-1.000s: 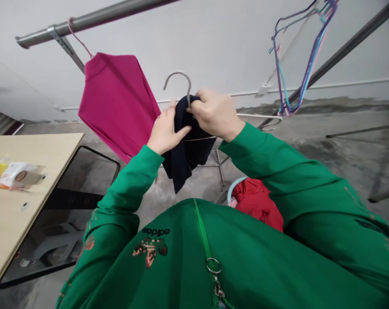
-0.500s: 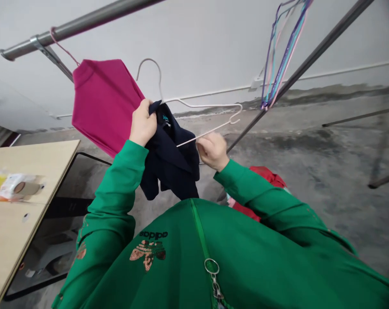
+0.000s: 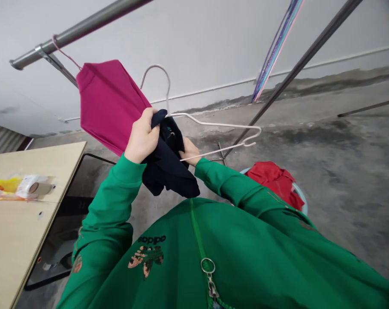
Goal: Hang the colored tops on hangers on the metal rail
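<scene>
Wall (image 3: pixel 210 38): pale, across the far side; stained along the foot.
Table (image 3: pixel 17 240): pale-topped, at left, well apart from both hands.
Green jacket (image 3: pixel 168 279): worn, zipped, filling the near middle.
Rail (image 3: pixel 94 22): metal, far left; bearing a magenta garment (image 3: pixel 109 101).
Basin (image 3: pixel 305 206): light blue, at right; holding red cloth (image 3: pixel 271 178).
Dark garment (image 3: pixel 164 165): held up at centre, to the right of the magenta garment; bunched at the neck, loose below. Probably best shaken straight once seated, to even out the shoulders.
White hanger (image 3: pixel 220 124): lost in dark cloth at the left, bare at the right, hook up and not on the rail. Judged half dressed; likely calls for tilting the bare end into the right shoulder, without stretching the neck.
Left hand (image 3: pixel 142 136): closed on gathered cloth at the neck edge, just left of the hook's base. Good anchor, it seems; worth holding firm against twisting.
Right hand (image 3: pixel 189 151): pinching the right edge of the neck opening, behind the hanger's lower bar; fingertips partly hidden. Better to draw this edge wide and over the bare end, minding a snag at the notch.
Label (image 3: pixel 169 129): teal-lettered, inside the neck; unreadable. Useful for centring the hook.
</scene>
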Demonstrator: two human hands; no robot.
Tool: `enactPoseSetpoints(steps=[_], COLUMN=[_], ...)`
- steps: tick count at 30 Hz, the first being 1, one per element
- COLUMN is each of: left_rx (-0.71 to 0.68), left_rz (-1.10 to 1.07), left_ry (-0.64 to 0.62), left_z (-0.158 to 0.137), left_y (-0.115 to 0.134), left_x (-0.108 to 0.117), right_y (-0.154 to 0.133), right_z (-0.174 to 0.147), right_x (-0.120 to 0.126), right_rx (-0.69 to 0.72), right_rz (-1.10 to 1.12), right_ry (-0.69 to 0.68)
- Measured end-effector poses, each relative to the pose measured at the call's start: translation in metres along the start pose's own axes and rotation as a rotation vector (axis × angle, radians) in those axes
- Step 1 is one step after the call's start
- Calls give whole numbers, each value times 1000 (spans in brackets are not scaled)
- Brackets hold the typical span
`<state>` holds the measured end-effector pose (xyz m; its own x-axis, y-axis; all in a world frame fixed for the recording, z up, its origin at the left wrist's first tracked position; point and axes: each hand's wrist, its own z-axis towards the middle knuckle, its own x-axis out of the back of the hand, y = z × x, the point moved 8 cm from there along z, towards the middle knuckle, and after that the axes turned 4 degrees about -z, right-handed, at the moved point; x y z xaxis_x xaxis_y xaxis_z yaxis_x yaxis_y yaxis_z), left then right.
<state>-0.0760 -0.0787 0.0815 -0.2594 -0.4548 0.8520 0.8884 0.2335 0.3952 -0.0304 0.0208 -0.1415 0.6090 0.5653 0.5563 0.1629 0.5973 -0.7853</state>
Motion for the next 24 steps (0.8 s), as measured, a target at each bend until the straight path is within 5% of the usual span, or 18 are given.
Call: enactPoseSetpoints(steps=[7,14,19,24], left_rx=[50,167,184,250], left_rz=[240,611,563,495], left_ry=[-1,33,141,194], left_z=[-16,-19,-8,2], left_y=[-42,-66,-74,-82], left_x=[19,10,15,27], right_y=[22,-5,-38,-86], right_z=[32,41,15,-40], right_x=[79,151,160,120], right_rx=[54,58,25,285], right_rz=[128,-102,-136,15], right_ry=[-161,-32,55,-422])
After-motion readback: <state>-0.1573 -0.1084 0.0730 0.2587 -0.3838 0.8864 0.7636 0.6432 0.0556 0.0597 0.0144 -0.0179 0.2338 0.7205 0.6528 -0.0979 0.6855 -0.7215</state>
